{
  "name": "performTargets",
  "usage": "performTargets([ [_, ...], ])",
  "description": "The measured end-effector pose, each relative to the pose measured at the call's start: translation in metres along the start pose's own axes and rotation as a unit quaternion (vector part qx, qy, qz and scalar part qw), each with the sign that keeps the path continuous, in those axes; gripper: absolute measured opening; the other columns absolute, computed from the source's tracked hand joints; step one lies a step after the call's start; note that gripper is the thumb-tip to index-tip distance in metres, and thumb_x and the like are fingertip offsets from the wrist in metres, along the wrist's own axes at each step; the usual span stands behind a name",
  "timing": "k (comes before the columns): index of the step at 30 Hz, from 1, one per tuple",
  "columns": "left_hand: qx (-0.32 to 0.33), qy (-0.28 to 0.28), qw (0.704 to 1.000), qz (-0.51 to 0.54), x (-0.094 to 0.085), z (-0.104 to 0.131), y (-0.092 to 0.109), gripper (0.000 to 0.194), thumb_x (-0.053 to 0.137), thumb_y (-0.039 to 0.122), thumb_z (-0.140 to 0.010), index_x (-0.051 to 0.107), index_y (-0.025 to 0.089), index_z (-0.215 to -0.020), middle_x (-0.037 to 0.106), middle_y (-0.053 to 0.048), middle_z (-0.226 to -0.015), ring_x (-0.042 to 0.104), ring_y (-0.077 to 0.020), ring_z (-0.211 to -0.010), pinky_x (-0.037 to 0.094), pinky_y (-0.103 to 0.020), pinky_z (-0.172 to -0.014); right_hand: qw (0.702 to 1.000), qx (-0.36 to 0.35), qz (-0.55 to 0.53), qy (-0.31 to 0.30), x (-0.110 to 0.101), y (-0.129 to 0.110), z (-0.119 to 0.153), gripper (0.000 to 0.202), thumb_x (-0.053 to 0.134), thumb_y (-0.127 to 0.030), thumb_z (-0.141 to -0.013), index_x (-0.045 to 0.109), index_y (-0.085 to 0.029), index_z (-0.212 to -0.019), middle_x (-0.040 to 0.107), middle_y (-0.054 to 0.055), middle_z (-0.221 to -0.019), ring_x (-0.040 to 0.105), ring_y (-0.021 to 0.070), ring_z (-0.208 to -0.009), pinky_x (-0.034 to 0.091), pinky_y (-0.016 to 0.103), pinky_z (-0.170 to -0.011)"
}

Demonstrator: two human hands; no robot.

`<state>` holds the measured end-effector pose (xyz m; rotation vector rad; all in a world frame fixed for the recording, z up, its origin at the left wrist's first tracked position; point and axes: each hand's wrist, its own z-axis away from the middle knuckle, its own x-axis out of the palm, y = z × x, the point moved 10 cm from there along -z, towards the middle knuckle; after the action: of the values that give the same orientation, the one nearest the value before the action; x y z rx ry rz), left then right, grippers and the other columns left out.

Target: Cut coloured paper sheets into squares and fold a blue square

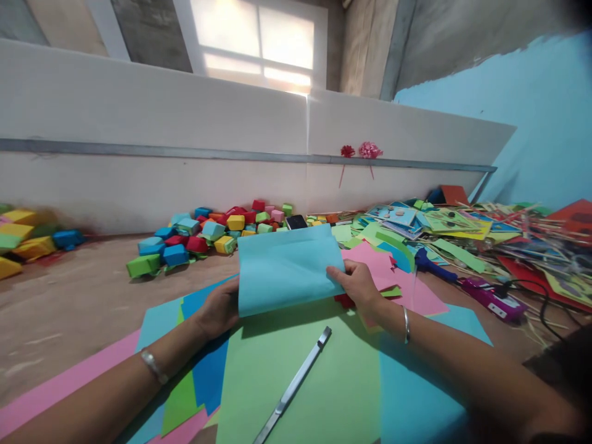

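The right hand (363, 285) pinches the right edge of a light blue sheet (287, 265), the thumb on its near face and the other fingers behind it; the left hand (219, 309) is at the sheet's left edge, its fingers mostly hidden by the paper, so how far they are closed I cannot tell; the sheet is held up, tilted, over the far end of a pale green sheet (342, 376); a silver bracelet (154, 367) circles the left wrist and a thinner bangle (406, 325) the right.

A slim metal cutter (295, 385) lies slantwise on the pale green sheet, near and below the held paper; dark blue paper (210, 370) and a pink sheet (78, 370) spread to the left; pink paper (419, 293) lies to the right, beyond the right wrist.

Small coloured boxes (198, 245) sit in a pile on the far left of the brown surface (83, 296); a blue glue gun (435, 266) lies to the right, close to a purple power strip (493, 299); cards and sticks (456, 222) heap up at far right; behind, a white board (139, 191) carries a metal rail (185, 151) with two bows (370, 150).
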<state>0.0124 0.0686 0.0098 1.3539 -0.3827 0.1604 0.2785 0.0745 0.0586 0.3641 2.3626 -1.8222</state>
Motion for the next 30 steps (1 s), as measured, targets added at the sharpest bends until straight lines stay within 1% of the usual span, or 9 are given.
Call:
performTargets([
  [4,-0.001,0.019,1.0,-0.005,0.002,0.004,0.001,0.06,0.085,0.061,-0.052,0.074,0.02,-0.095,0.08,-0.01,-0.097,0.074,-0.0374,-0.099,0.062,-0.042,-0.079,1.0,-0.018,0.023,0.012,-0.003,-0.001,-0.003,0.045,0.07,-0.057,-0.069,0.046,-0.021,-0.059,0.041,-0.003,-0.061,0.037,0.0119,-0.059,0.031,0.026,-0.051],
  [11,0.054,0.09,0.993,-0.058,-0.002,0.008,0.01,0.046,0.087,0.029,-0.048,0.07,0.016,-0.089,0.078,-0.007,-0.081,0.075,-0.0281,-0.077,0.06,-0.033,-0.067,0.998,-0.042,0.053,0.014,-0.005,-0.002,-0.009,0.042,0.069,-0.054,-0.071,0.045,-0.021,-0.059,0.044,-0.003,-0.061,0.041,0.0134,-0.061,0.035,0.027,-0.055],
  [14,0.075,0.118,0.987,-0.075,-0.007,0.008,0.016,0.038,0.082,0.025,-0.053,0.07,0.017,-0.088,0.077,-0.005,-0.077,0.072,-0.0239,-0.07,0.059,-0.031,-0.065,0.983,-0.143,0.106,0.055,-0.017,-0.031,-0.005,0.03,0.072,-0.047,-0.074,0.06,-0.02,-0.078,0.061,0.005,-0.082,0.054,0.0209,-0.078,0.045,0.033,-0.07],
  [16,0.09,0.144,0.982,-0.084,-0.013,0.008,0.02,0.03,0.079,0.025,-0.056,0.069,0.019,-0.084,0.075,-0.002,-0.073,0.069,-0.0211,-0.064,0.058,-0.029,-0.063,0.941,-0.283,0.176,0.063,-0.015,-0.066,0.012,0.024,0.068,-0.039,-0.084,0.064,-0.019,-0.097,0.065,0.011,-0.103,0.057,0.025,-0.096,0.046,0.038,-0.083],
  [18,0.1,0.172,0.975,-0.096,-0.02,0.009,0.025,0.022,0.077,0.025,-0.058,0.067,0.02,-0.077,0.072,0.0,-0.065,0.064,-0.0184,-0.057,0.054,-0.027,-0.057,0.874,-0.421,0.236,-0.051,0.016,-0.089,0.042,0.019,0.063,-0.034,-0.092,0.065,-0.019,-0.104,0.066,0.011,-0.109,0.058,0.0229,-0.101,0.045,0.037,-0.086],
  [21,0.109,0.212,0.964,-0.114,-0.03,0.011,0.033,0.019,0.076,0.024,-0.059,0.06,0.021,-0.07,0.064,0.005,-0.056,0.055,-0.0152,-0.051,0.048,-0.024,-0.051,0.732,-0.517,0.318,-0.31,0.074,-0.081,0.1,0.012,0.067,-0.03,-0.093,0.067,-0.02,-0.099,0.069,0.004,-0.098,0.058,0.017,-0.09,0.042,0.03,-0.073],
  [23,0.111,0.229,0.959,-0.125,-0.033,0.012,0.036,0.019,0.075,0.022,-0.06,0.058,0.022,-0.069,0.062,0.006,-0.055,0.053,-0.015,-0.051,0.046,-0.024,-0.05,0.66,-0.517,0.41,-0.359,0.094,-0.067,0.119,0.006,0.063,-0.019,-0.094,0.067,-0.02,-0.09,0.067,0.002,-0.084,0.055,0.0176,-0.083,0.035,0.031,-0.065],
  [26,0.113,0.24,0.955,-0.133,-0.036,0.011,0.036,0.018,0.073,0.022,-0.063,0.057,0.023,-0.069,0.061,0.007,-0.055,0.055,-0.0172,-0.054,0.047,-0.026,-0.053,0.618,-0.513,0.452,-0.388,0.108,-0.062,0.135,0.013,0.062,-0.014,-0.092,0.066,-0.018,-0.08,0.064,0.002,-0.079,0.052,0.0184,-0.08,0.028,0.031,-0.058],
  [30,0.105,0.244,0.954,-0.136,-0.039,0.01,0.033,0.017,0.073,0.025,-0.066,0.058,0.022,-0.073,0.063,0.006,-0.058,0.055,-0.0176,-0.055,0.047,-0.027,-0.054,0.637,-0.514,0.448,-0.36,0.102,-0.078,0.132,0.021,0.057,-0.009,-0.091,0.062,-0.016,-0.071,0.061,0.004,-0.071,0.049,0.0175,-0.071,0.025,0.031,-0.057],
])
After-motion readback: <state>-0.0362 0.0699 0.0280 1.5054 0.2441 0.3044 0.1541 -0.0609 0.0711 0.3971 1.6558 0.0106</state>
